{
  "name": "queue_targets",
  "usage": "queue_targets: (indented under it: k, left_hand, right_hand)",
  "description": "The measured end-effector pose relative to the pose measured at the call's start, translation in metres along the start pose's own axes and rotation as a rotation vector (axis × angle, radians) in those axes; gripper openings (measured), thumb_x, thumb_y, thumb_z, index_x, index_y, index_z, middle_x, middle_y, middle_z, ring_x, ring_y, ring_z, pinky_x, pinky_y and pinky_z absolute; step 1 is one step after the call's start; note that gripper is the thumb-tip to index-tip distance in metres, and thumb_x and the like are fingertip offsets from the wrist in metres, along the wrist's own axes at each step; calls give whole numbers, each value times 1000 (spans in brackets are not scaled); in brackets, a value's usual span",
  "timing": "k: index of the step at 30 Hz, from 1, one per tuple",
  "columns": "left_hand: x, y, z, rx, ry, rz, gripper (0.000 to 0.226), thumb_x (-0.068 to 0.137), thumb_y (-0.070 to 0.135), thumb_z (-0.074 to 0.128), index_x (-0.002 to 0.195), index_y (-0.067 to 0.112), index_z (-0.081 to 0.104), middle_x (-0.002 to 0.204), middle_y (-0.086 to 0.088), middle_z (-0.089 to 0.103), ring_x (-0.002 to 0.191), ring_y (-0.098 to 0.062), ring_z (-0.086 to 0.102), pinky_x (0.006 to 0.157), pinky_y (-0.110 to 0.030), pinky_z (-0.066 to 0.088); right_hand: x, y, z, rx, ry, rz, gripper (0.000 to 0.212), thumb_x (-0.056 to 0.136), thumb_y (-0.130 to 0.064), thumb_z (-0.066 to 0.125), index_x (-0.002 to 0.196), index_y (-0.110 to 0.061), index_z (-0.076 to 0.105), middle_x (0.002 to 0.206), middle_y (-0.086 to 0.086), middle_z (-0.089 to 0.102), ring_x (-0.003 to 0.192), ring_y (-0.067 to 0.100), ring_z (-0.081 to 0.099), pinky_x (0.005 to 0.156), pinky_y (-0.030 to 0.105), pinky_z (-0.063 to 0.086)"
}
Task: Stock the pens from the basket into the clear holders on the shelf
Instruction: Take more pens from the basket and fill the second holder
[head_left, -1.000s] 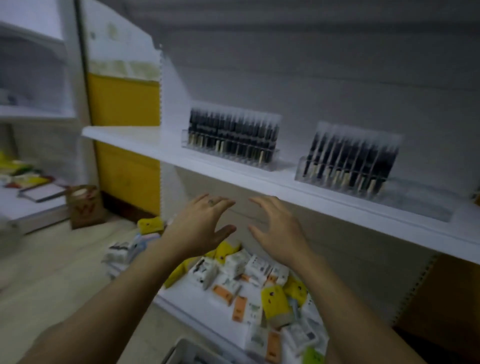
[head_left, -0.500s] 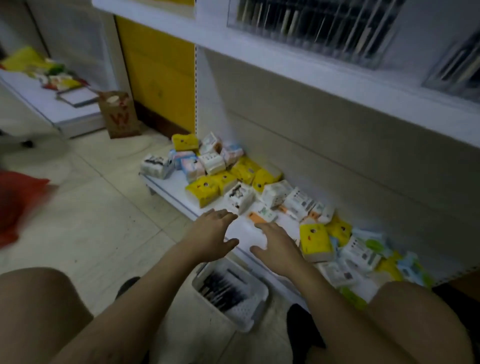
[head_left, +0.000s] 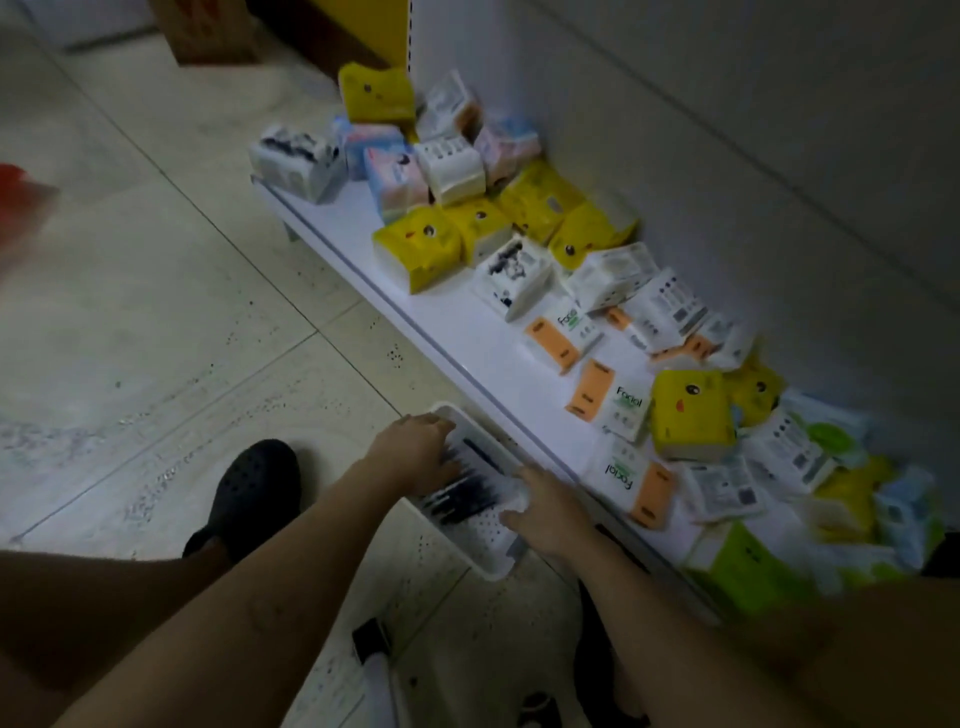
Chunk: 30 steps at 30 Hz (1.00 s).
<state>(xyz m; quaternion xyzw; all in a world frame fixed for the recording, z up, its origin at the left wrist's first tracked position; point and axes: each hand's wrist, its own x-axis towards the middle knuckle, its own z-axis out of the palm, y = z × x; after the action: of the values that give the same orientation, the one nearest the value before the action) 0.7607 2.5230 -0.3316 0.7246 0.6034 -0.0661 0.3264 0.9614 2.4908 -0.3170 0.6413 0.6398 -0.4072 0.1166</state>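
Head view: pale tiled floor (head_left: 156, 312) in a dim shop aisle, a low white shelf board (head_left: 457, 332) running along the wall

White perforated basket (head_left: 485, 545) sits on the floor, tight against the board's front edge, with dark pens (head_left: 467, 493) lying loose inside

Step in hand looks like the pickup: left hand (head_left: 415, 452) is down on the pens at the basket's far end, right hand (head_left: 545, 514) reaches in from the shelf side. Blur hides the fingers, so I cannot tell whether either hand grips pens or only touches them

Next move likely needs a small bunch gathered and lifted to the clear holders, which are out of frame

Around: yellow tissue packs (head_left: 691, 415) and white ones piled on the board just beside the basket, a black clog (head_left: 254, 483) near its left; neither blocks the lift
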Motion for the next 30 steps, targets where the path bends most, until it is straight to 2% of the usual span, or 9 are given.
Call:
queue_targets:
  k: [3, 7, 9, 13, 19, 22, 25, 28, 30]
  left_hand:
    - [18, -13, 21, -42, -58, -26, 49, 91, 43, 57, 130, 13, 49, 130, -10, 54, 115, -29, 53, 94, -38, 45]
    - [37, -26, 58, -104, -108, -37, 50, 92, 38, 56, 136, 16, 46, 132, -8, 56, 122, -27, 51, 102, -39, 44]
    - [46, -30, 74, -111, -135, -63, 49, 93, 39, 55, 135, 16, 47, 130, -8, 57, 115, -27, 54, 96, -37, 45]
    - [62, -35, 104, -177, -178, -82, 51, 92, 40, 56, 135, 15, 47, 136, -9, 50, 120, -28, 50, 100, -39, 43]
    - [82, -40, 134, -266, -253, -35, 41, 89, 35, 62, 127, 20, 58, 121, -6, 60, 108, -27, 58, 91, -42, 51]
    - [85, -35, 144, -200, -361, -21, 39, 90, 29, 57, 127, 18, 58, 124, -7, 57, 109, -27, 55, 93, -42, 50]
    - [84, -31, 154, -49, -433, -19, 43, 88, 25, 54, 130, 15, 55, 134, -7, 48, 120, -26, 47, 99, -42, 45]
    - [83, -23, 159, 54, -462, -24, 43, 87, 25, 54, 129, 15, 53, 139, -8, 39, 127, -27, 38, 104, -46, 39]
    - [83, -19, 160, 79, -464, -32, 44, 88, 27, 54, 131, 16, 52, 144, -9, 32, 131, -28, 33, 106, -50, 36]
  right_hand:
    - [19, 3, 9, 88, -67, 73, 61, 94, -28, 62, 148, -16, 35, 151, 5, 40, 132, 25, 44, 102, 33, 42]
    - [39, 3, 26, 192, -132, 138, 45, 97, -22, 57, 140, -14, 45, 141, 6, 50, 125, 23, 49, 86, 20, 41]
    - [49, 6, 38, 247, -152, 186, 44, 97, -20, 57, 139, -11, 47, 139, 8, 51, 123, 24, 51, 91, 25, 44]
    - [74, 14, 58, 278, -180, 279, 35, 97, -16, 56, 129, -1, 55, 131, 16, 57, 117, 30, 54, 96, 38, 45]
    - [110, 26, 87, 380, -181, 344, 21, 92, -8, 57, 110, -14, 63, 108, 7, 65, 95, 22, 61, 87, 39, 53]
    - [124, 29, 102, 396, -161, 370, 23, 91, -9, 55, 114, -10, 61, 106, 7, 64, 97, 24, 60, 91, 42, 53]
    - [133, 33, 119, 441, -127, 398, 42, 89, -9, 60, 129, -16, 52, 125, 9, 60, 109, 27, 58, 96, 48, 50]
    - [133, 31, 126, 524, -138, 406, 67, 90, -8, 63, 149, -17, 31, 143, 7, 44, 127, 29, 47, 107, 44, 42]
    - [134, 33, 126, 543, -131, 437, 68, 92, -9, 60, 151, -16, 28, 146, 7, 40, 129, 30, 45, 107, 43, 41]
